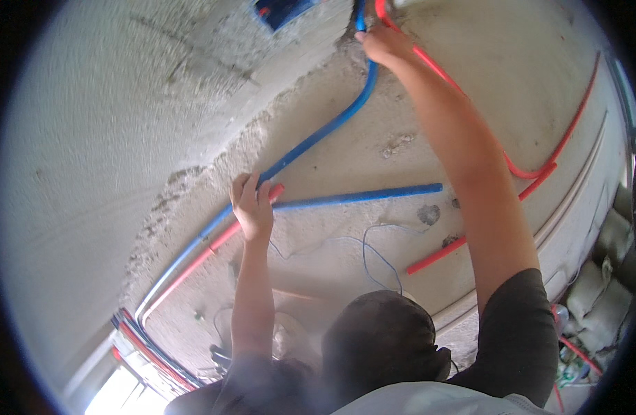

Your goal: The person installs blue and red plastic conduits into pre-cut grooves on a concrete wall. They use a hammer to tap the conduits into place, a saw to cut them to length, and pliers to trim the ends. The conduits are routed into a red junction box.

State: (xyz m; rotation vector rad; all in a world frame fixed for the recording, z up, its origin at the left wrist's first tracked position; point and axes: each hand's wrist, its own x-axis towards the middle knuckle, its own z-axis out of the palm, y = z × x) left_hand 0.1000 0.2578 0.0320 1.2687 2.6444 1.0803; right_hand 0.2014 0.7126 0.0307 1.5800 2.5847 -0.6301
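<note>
A long blue conduit pipe [325, 131] runs in a curve along the foot of the rough wall, from the lower left up to the far end. My right hand [386, 47] is closed round its far stretch, beside a red pipe [439, 69]. Nearer to me, my left hand [254, 207] has its fingers wrapped over the same blue pipe. A red pipe [228, 234] with a cut end lies against that hand. Next to the left hand starts a straight blue pipe piece [359, 198], resting on the floor.
Thin wire [366, 242] loops over the concrete floor. A short red pipe [435, 256] lies under my right arm. Bundled pipes [162, 363] run off at lower left. Filled sacks [601, 304] stand at right. A blue box [283, 12] is set into the wall.
</note>
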